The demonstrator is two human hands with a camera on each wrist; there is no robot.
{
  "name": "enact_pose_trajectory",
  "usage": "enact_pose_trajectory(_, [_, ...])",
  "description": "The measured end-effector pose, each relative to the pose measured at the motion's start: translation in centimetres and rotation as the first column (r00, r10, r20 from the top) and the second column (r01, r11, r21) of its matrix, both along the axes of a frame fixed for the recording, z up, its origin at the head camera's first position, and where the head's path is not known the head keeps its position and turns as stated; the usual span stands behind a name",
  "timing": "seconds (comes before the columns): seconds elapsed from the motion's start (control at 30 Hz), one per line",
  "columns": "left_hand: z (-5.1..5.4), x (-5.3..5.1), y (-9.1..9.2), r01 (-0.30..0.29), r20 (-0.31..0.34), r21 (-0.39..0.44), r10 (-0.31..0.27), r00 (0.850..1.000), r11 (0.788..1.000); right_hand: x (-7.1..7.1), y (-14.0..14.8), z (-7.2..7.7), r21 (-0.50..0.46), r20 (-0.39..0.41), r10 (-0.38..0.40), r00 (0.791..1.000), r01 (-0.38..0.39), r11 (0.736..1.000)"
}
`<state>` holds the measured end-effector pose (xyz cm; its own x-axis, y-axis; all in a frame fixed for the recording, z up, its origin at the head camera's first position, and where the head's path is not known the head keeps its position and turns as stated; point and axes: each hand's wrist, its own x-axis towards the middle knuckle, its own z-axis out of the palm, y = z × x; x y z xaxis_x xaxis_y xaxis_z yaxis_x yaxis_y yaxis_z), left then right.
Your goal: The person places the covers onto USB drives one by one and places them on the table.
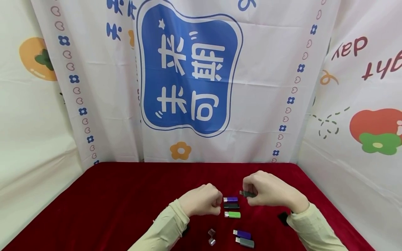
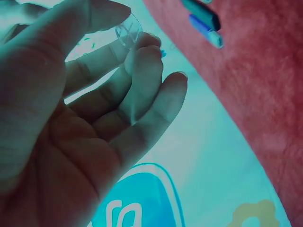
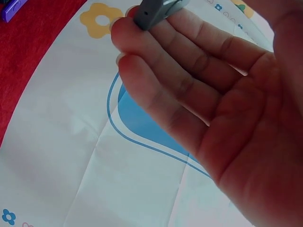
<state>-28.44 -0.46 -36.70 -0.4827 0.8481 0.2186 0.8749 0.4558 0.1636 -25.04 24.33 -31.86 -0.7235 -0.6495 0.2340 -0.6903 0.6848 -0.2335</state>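
A small clear cap (image 2: 129,31) is pinched between the thumb and fingers of my left hand (image 2: 104,90). In the head view that hand (image 1: 202,200) hovers just left of a short column of USB sticks, purple (image 1: 231,199), black (image 1: 231,206) and green (image 1: 232,214). To the right of the column, my right hand (image 1: 267,190) holds a dark grey USB stick (image 1: 247,194), its metal end pointing left. The right wrist view shows the grey stick (image 3: 158,12) against the fingertips of my right hand (image 3: 203,90).
Nearer on the red cloth (image 1: 125,195) lie another purple stick (image 1: 242,234) and a grey stick (image 1: 245,242). Left of them are two clear caps (image 1: 211,237). A black object (image 1: 283,218) lies by the right sleeve. Printed curtains (image 1: 260,104) stand behind and at both sides.
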Motion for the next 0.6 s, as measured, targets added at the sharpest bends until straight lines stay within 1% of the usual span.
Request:
enact_pose_trajectory(0.1, [0.7,0.2,-0.5,-0.005,-0.036,0.022,0.006,0.999,1.000,0.0,-0.1,-0.1,0.002,-0.003,0.004,1.000,-0.004,1.000])
enact_pose_trajectory(0.23, [1.6,0.1,-0.9,0.000,-0.095,0.060,0.005,0.996,0.998,0.0,-0.1,0.0,-0.004,-0.002,0.010,1.000,-0.010,1.000])
enact_pose_trajectory(0.43, [2.1,0.0,-1.4,-0.007,-0.156,0.103,0.023,0.988,0.995,-0.1,-0.2,-0.1,-0.013,-0.007,0.017,1.000,-0.017,1.000])
enact_pose_trajectory(0.6, [2.6,0.0,-1.8,0.007,-0.190,0.151,0.022,0.981,0.989,-0.1,-0.2,-0.1,-0.027,-0.028,0.024,0.999,-0.024,0.999])
